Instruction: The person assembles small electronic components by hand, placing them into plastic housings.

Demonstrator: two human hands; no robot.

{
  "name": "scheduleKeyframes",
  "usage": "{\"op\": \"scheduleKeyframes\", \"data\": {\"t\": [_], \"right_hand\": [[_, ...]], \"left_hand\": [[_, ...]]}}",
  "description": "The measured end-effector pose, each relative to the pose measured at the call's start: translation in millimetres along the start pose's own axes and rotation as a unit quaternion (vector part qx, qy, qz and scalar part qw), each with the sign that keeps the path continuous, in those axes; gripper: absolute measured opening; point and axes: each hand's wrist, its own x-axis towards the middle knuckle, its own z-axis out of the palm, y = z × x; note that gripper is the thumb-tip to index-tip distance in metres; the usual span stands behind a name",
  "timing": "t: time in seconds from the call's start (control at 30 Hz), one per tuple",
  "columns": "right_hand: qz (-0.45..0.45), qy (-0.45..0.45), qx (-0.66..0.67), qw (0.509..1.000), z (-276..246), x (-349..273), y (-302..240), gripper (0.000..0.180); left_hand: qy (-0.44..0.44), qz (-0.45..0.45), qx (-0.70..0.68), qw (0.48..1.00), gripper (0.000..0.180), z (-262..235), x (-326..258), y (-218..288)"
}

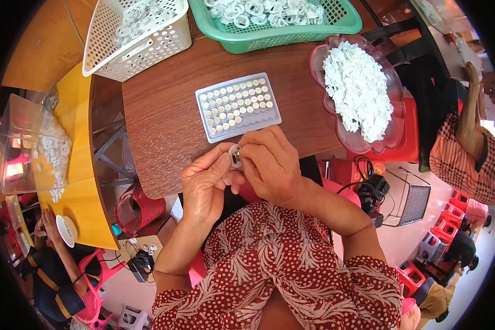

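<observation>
A small round white plastic part (235, 149) with a dark centre is held up between my two hands, just in front of the table's near edge. My left hand (203, 181) pinches its left side between thumb and fingers. From the right, the bent fingers of my right hand (274, 164) close on the part and cover some of it. Whether they also hold a smaller piece, I cannot tell. Just beyond my hands lies a pale plastic tray (260, 117) with rows of small round cream-coloured discs (234, 100); some pockets at its near right hold no disc.
A white basket (155, 50) and a green basket (283, 41), both with clear-white plastic parts, stand at the back of the brown table (159, 121). A pink petal-rimmed bowl (344, 140) of small white pieces sits right. Other people work at both sides.
</observation>
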Motion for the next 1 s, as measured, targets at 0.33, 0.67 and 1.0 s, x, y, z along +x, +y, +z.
{"op": "scheduleKeyframes", "data": {"t": [0.33,0.67,1.0], "right_hand": [[0.000,0.008,0.010,1.000,-0.4,-0.7,3.0,0.020],[-0.008,0.030,-0.005,0.999,1.5,-6.5,2.0,0.020],[0.027,0.003,0.025,0.999,-0.4,-7.7,0.7,0.019]], "left_hand": [[0.005,0.005,0.007,1.000,0.027,1.9,1.4,-1.9],[-0.003,-0.016,-0.016,1.000,0.027,0.4,2.6,-3.1],[0.036,0.043,0.065,0.996,0.027,3.5,-3.0,-10.3]]}}
